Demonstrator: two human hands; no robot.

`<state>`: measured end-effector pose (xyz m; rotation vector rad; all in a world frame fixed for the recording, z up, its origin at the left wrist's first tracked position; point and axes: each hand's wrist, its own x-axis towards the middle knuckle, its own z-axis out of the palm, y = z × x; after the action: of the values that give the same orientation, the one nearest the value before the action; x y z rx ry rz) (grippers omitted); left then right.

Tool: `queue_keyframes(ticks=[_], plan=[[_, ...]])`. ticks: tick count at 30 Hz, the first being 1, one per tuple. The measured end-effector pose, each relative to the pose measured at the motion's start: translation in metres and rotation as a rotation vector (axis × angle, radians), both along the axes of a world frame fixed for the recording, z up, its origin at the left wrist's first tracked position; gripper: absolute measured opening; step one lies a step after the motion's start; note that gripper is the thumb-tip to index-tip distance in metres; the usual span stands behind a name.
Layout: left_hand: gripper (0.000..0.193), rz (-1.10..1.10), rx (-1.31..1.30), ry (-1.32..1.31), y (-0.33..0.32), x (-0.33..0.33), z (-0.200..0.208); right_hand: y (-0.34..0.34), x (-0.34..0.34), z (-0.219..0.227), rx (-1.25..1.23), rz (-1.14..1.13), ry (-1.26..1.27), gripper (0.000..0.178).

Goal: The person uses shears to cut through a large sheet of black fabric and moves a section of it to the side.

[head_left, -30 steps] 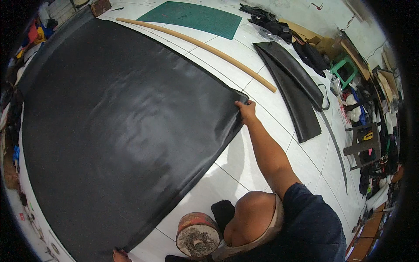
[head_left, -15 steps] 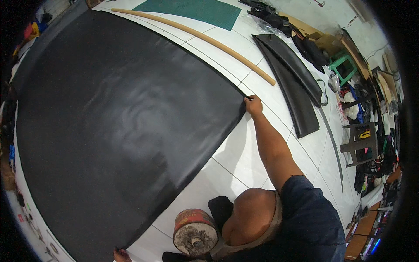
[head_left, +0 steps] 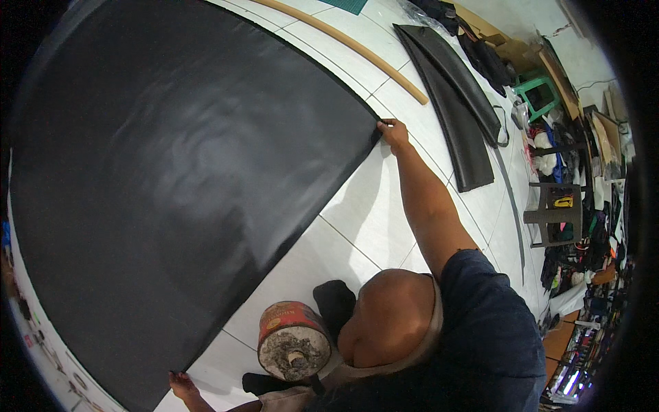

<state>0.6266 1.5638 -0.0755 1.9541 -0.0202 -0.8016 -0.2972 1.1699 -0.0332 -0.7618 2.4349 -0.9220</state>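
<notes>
From my end, the right hand (head_left: pixel 395 136) is pinching a corner of the big black sheet (head_left: pixel 192 185), which spreads left of those fingers; the left hand (head_left: pixel 184 388) is at its near edge, can't tell if those fingers pinch or just touch. Between both hands I've got some room on white tiles (head_left: pixel 347 233) along that edge, with a red tin (head_left: pixel 294 342) right of the left fingers.

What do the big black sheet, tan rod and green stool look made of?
Black sheet: probably faux leather or vinyl; soft sheen, faint ripples. Tan rod: wood or cardboard, can't tell; smooth, even colour. Green stool: likely moulded plastic; uniform colour, rounded edges.
</notes>
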Motion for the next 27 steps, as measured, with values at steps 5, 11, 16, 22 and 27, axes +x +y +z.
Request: queue_keyframes(ticks=[5,11,16,22,27], plan=[[0.023,-0.144,0.204,-0.134,-0.031,-0.05,0.035,0.014,-0.006,0.005,0.046,0.042,0.111,0.037],[0.035,-0.162,-0.079,0.054,-0.001,0.006,0.012,0.0,0.01,0.007,-0.003,0.095,0.196,0.037],[0.044,-0.191,0.218,-0.047,-0.025,-0.039,0.013,0.019,-0.01,0.006,0.02,0.033,0.234,0.031],[0.043,-0.17,0.195,-0.096,-0.002,0.018,0.029,-0.012,0.034,0.004,-0.039,0.099,0.21,0.04],[0.018,0.094,0.069,0.034,-0.071,-0.106,0.099,0.02,0.017,0.01,0.028,0.079,0.323,0.05]])
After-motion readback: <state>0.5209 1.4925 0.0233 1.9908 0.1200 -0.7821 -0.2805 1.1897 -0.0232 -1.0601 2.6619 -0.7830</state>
